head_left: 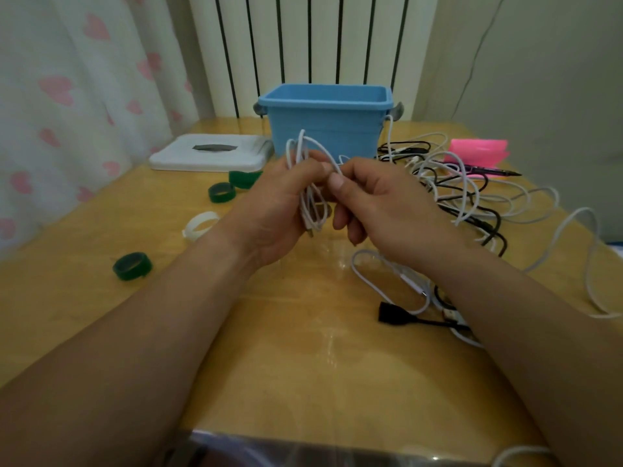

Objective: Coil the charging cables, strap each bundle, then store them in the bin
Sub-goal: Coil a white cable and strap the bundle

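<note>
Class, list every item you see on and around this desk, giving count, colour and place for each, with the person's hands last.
Plastic storage bin: one, blue, back centre of the wooden table.
Flat plastic lid: one, white, left of bin.
Rolled strap loops: three, dark green, table left.
White strap loop: one, table left.
Loose cables: several, white and black, tangled, right.
Pink packet: one, back right.
Dark pen: one, beside packet.
White cable coil: one, held in both hands.
Left hand, right hand: both gripping coil.
</note>
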The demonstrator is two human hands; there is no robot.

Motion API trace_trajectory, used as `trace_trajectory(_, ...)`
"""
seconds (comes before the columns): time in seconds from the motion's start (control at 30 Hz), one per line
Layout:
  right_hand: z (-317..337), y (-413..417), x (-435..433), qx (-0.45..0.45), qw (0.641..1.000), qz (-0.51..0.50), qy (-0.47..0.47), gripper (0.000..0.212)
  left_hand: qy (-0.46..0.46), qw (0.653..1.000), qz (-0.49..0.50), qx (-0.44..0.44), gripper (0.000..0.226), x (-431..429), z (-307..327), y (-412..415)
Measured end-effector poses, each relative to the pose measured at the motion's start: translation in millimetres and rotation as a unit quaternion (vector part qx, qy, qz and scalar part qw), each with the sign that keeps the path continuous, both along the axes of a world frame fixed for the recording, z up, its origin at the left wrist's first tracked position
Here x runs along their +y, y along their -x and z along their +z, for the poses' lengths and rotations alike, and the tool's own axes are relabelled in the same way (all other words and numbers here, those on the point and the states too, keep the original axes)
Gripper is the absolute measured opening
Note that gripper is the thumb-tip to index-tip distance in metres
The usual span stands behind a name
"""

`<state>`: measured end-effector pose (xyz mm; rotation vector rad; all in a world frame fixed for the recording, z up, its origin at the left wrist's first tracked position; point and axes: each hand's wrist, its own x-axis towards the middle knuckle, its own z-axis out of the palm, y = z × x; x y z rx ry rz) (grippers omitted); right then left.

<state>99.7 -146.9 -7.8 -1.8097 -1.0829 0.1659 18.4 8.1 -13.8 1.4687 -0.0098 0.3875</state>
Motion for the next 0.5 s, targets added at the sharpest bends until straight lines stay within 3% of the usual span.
trace_trajectory(0.1, 0, 4, 3, -0.004, 1.0, -0.009, -0.007, 0.031, 0.061, 0.997, -0.044, -0.02, 0.013, -5, 4, 4)
trace_trajectory(0.17, -3, 4, 6, -0.006, 1.0, -0.024, -0.006, 0.034, 0.054, 0.996, -0.063, -0.021, 0.015, -9, 5, 5)
trace_trajectory(0.27, -8, 3, 8, -0.032, 0.998, -0.047, 0.0, 0.034, 0.023, 0.999, -0.028, -0.015, 0.024, -16, 1, -2)
trace_trajectory(0.37, -11, 8, 11, -0.089, 0.996, -0.028, 0.011, 0.019, 0.048, 0.998, 0.033, 0.015, 0.02, -16, -3, -9)
trace_trajectory(0.47, -11, 15, 13, -0.087, 0.995, 0.005, 0.039, 0.002, 0.132, 0.987, 0.086, 0.03, 0.018, -12, -3, -12)
trace_trajectory(0.5, -11, 16, 13, -0.085, 0.996, 0.002, 0.035, 0.005, 0.186, 0.978, 0.094, 0.013, 0.02, -9, -1, -13)
